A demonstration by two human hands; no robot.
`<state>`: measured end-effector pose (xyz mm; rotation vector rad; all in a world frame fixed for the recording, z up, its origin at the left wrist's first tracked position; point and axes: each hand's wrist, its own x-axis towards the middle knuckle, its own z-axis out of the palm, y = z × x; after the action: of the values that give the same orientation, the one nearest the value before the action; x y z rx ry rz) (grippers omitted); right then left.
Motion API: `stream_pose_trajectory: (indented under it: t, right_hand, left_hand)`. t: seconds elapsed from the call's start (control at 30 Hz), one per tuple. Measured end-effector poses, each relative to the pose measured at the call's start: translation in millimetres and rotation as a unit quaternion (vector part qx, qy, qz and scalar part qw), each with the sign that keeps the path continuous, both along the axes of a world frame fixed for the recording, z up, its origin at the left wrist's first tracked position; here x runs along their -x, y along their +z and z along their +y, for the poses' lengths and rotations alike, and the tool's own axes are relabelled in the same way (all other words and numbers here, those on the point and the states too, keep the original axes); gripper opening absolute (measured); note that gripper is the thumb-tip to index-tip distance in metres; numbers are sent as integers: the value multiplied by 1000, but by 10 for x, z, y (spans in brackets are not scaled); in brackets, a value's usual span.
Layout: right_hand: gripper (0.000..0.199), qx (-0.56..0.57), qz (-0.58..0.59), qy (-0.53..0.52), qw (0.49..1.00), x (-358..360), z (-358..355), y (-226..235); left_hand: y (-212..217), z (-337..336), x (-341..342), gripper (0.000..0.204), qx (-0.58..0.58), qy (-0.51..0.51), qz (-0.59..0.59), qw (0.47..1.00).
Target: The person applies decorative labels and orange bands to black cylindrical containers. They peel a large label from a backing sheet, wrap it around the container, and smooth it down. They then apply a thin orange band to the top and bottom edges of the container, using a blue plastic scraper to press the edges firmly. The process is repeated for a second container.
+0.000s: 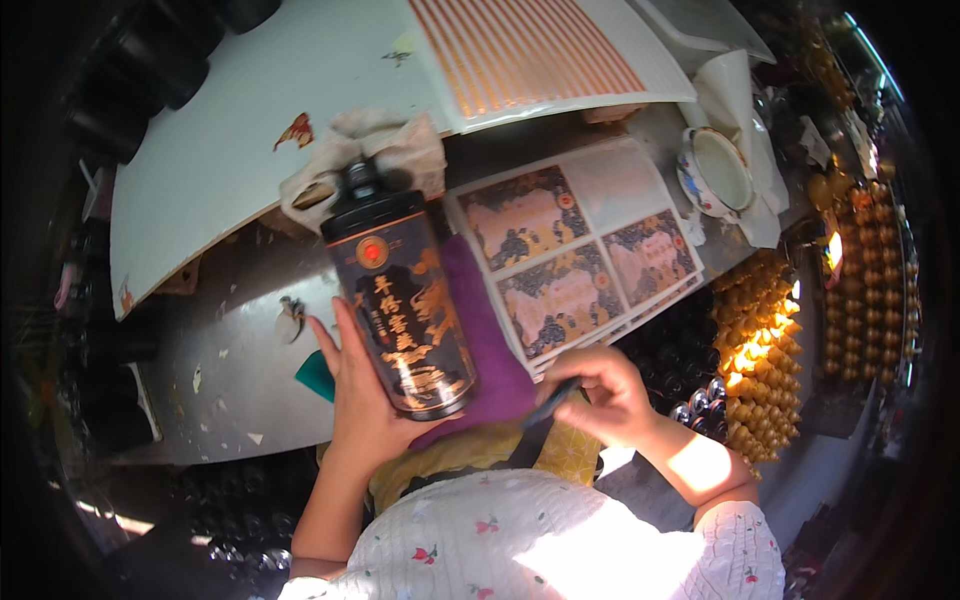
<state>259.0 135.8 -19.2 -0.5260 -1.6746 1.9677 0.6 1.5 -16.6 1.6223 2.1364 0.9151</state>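
Observation:
A black bottle (410, 310) with a gold and copper picture label leans in my left hand (360, 415). My fingers lie along its left side, and the palm is under its lower end. Its neck points away from me, toward a crumpled beige rag (410, 150). To the right, my right hand (612, 400) pinches a thin dark flat strip (552, 403), whose exact kind I cannot make out. A purple cloth (495, 350) lies under and beside the bottle. Part of a teal flat piece (316, 376) shows beside my left hand.
Printed label sheets (530, 225) lie right of the bottle, below an orange-striped sheet (530, 50) on a raised white board (225, 140). A white bowl (716, 172) stands at far right. Rows of gold bottles (762, 365) fill the right side; black containers (150, 60) stand upper left.

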Motion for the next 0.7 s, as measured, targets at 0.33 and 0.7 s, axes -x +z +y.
stream_pose_trajectory:
  t: [0.33,0.7]
  right_hand:
    - [28,-62,-142,-345,926,-400,1550,-94]
    - [58,84,32,-565,820,969,2616,-26]
  left_hand:
    - [-190,-57,-95,153,-88,50,-181,978]
    - [-184,-96,-55,147,-68,44,-139,987]
